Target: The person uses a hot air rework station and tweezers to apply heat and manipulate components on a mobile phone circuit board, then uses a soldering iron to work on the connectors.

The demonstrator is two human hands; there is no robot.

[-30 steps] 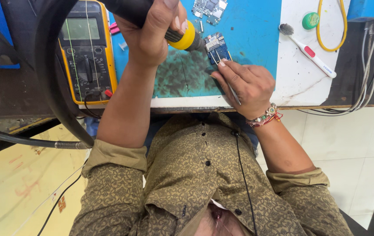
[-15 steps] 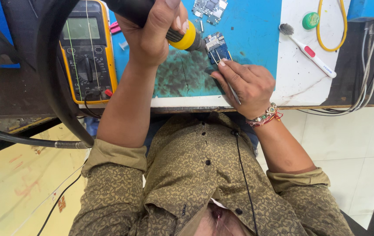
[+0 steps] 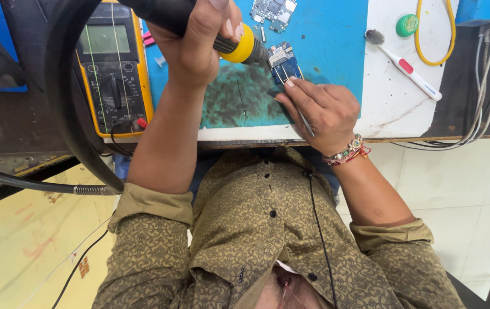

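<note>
On blue mat, counter centre: circuit board unmoved | my left hand fingers stay clamped on hot-air handpiece, nozzle at board | my right hand fingers pinch tweezers, tips on board | no shift; I judge heating ongoing.

The upper end of the hot-air tool handle is cut off by the top frame edge. The left hand covers its mid-section. The nozzle tip hides part of the small circuit board. Component detail is too small to resolve. The second board is cropped at the top edge.
</note>
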